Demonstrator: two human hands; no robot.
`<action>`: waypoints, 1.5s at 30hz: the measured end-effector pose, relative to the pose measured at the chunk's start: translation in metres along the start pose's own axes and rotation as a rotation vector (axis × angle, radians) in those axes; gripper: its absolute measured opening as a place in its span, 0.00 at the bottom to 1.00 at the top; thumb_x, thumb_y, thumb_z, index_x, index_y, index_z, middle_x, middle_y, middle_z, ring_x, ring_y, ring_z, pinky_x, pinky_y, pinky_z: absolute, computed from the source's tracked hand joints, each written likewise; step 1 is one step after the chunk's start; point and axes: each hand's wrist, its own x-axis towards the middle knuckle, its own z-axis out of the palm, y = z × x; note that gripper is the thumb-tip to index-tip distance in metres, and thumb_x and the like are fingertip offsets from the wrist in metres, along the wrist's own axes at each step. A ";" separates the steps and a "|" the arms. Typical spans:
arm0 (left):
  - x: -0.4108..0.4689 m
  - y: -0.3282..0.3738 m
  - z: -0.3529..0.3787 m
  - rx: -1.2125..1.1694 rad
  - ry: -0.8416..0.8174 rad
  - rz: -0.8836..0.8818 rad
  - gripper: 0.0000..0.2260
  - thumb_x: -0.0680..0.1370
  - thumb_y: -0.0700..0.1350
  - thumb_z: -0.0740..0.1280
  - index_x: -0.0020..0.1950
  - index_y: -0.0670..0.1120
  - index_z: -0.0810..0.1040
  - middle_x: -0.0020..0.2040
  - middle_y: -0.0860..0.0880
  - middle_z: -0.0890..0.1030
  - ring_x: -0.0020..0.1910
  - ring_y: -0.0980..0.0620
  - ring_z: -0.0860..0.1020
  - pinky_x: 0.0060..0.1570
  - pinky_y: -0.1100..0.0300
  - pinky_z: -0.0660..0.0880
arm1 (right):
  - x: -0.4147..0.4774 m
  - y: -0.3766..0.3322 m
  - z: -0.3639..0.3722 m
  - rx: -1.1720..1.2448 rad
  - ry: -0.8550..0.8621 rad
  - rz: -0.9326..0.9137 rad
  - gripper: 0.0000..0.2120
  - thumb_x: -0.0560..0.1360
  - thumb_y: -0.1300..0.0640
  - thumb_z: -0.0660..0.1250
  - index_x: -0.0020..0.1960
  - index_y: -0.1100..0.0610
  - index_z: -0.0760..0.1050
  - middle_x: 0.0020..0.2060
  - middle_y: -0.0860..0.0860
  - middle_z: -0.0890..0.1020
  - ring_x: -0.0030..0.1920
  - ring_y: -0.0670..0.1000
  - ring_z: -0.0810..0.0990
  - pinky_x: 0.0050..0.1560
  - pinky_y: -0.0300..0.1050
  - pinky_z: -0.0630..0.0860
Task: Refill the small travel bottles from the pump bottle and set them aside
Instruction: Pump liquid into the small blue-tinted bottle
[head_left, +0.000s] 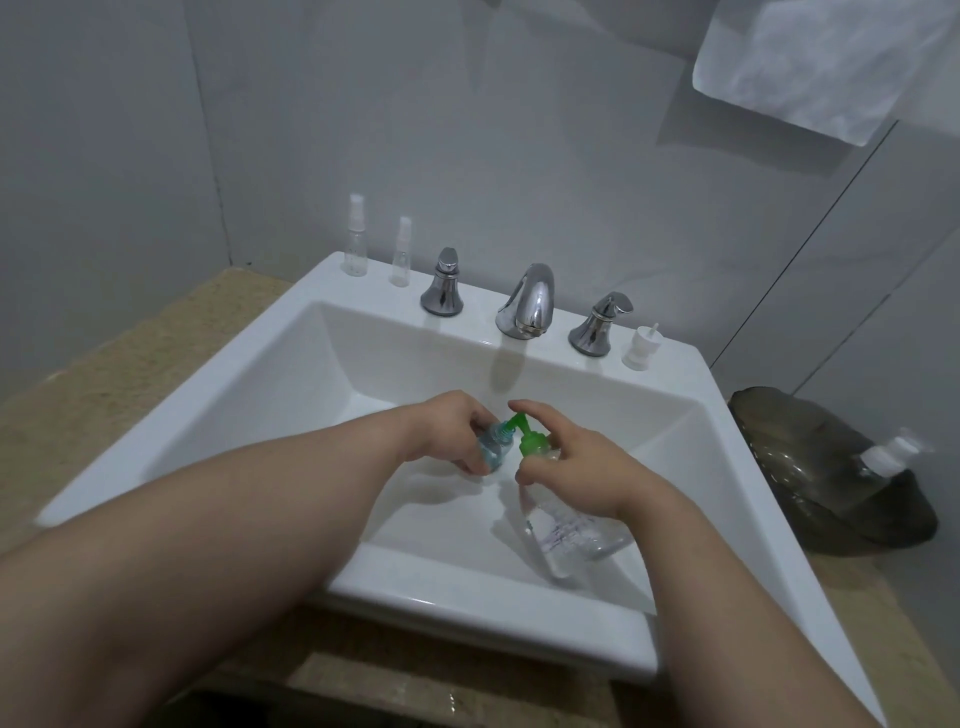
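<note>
**Pump Nozzle Meeting a Travel Bottle Over the Basin**

The small travel bottle (491, 451), clear with a bluish tint, is sitting tilted in the left hand (452, 431), whose fingers and thumb are curling round its body. Its open neck is pointing toward the right hand (571, 467). The spout of the green pump (530, 441) is reaching to that neck; whether the spout is actually inside the neck is too small to tell.

The pump bottle (566, 535), clear and leaning toward the person, is hanging in the right hand. The thumb and lower fingers are wrapping its shoulder, while the index finger (524, 408) is lying on top of the pump head.

Both hands are hovering over the bowl of the white sink (208, 415).

Beyond the hands, on the sink's back ledge, a chrome spout (527, 301) is standing between two chrome handles (443, 283) (597, 325). Past the left hand and further to its left, a taller spray bottle (356, 236) and a shorter spray bottle (401, 252) are standing upright, both capped. Beyond the right hand, just beside the right-side handle, a white spray top (641, 348) is resting alone.

Well to the right of the right hand, a dark translucent pouch (810, 467) is lying on the speckled counter (104, 364), with a white-capped bottle (888, 454) showing at it.
</note>
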 end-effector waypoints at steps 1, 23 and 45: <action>0.000 -0.001 0.000 0.002 -0.002 0.000 0.23 0.71 0.29 0.75 0.64 0.43 0.82 0.59 0.43 0.84 0.49 0.48 0.83 0.46 0.61 0.81 | -0.001 -0.001 0.001 -0.008 0.005 -0.003 0.35 0.74 0.48 0.70 0.74 0.26 0.62 0.45 0.38 0.80 0.44 0.46 0.80 0.44 0.42 0.79; -0.006 0.000 0.003 -0.039 -0.057 0.015 0.22 0.71 0.27 0.76 0.60 0.45 0.82 0.49 0.49 0.83 0.41 0.55 0.81 0.38 0.68 0.78 | 0.008 0.002 0.004 0.079 0.028 -0.011 0.18 0.71 0.55 0.68 0.58 0.38 0.74 0.37 0.44 0.86 0.33 0.45 0.75 0.38 0.41 0.73; -0.001 0.012 0.003 -0.128 -0.036 0.030 0.18 0.70 0.27 0.74 0.55 0.45 0.85 0.47 0.42 0.81 0.41 0.45 0.80 0.52 0.49 0.81 | 0.020 0.006 -0.003 0.273 0.148 0.326 0.47 0.70 0.17 0.49 0.55 0.57 0.82 0.50 0.57 0.87 0.45 0.55 0.80 0.45 0.47 0.73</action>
